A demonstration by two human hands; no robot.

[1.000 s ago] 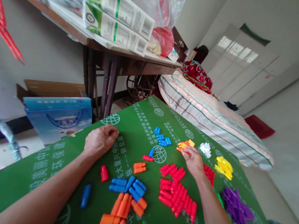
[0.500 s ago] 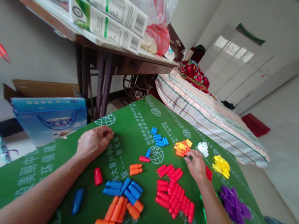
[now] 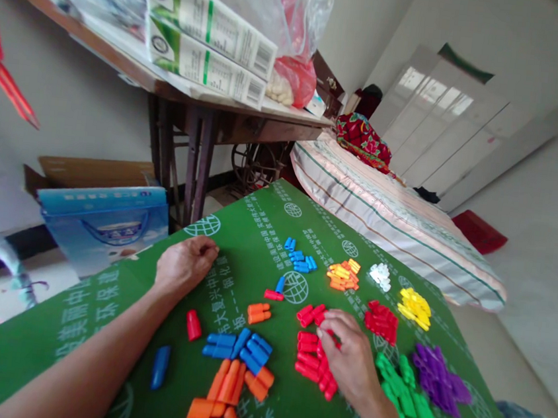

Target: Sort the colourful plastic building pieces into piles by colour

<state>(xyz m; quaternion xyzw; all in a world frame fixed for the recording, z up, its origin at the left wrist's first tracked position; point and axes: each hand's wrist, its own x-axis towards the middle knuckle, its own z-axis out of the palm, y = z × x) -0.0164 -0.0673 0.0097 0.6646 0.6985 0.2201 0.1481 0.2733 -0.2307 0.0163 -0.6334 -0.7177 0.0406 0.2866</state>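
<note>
My left hand (image 3: 187, 262) rests on the green tabletop (image 3: 251, 233) in a loose fist, and nothing shows in its fingers. Reaching over a group of red bullet-shaped plastic blocks (image 3: 308, 365), my right hand (image 3: 350, 349) has its thumb and forefinger around the end of a red block (image 3: 318, 315). Its palm hides part of that group. Nearer me lie blue blocks (image 3: 219, 345) and orange blocks (image 3: 228, 383) set side by side. A lone red block (image 3: 193, 325) and a lone blue block (image 3: 160, 367) lie right of my left forearm.
Small piles of blue (image 3: 302, 261), orange (image 3: 343, 274), white (image 3: 380, 276), yellow (image 3: 415, 308), dark red (image 3: 381, 322), purple (image 3: 440, 380) and green blocks (image 3: 410, 406) line the far and right sides. Beyond stand a desk with cartons (image 3: 210, 52) and a bed (image 3: 389, 207).
My right hand has moved from beside the small orange pile back towards me, onto the red group. My left hand stays in its fist. The view has shifted slightly.
</note>
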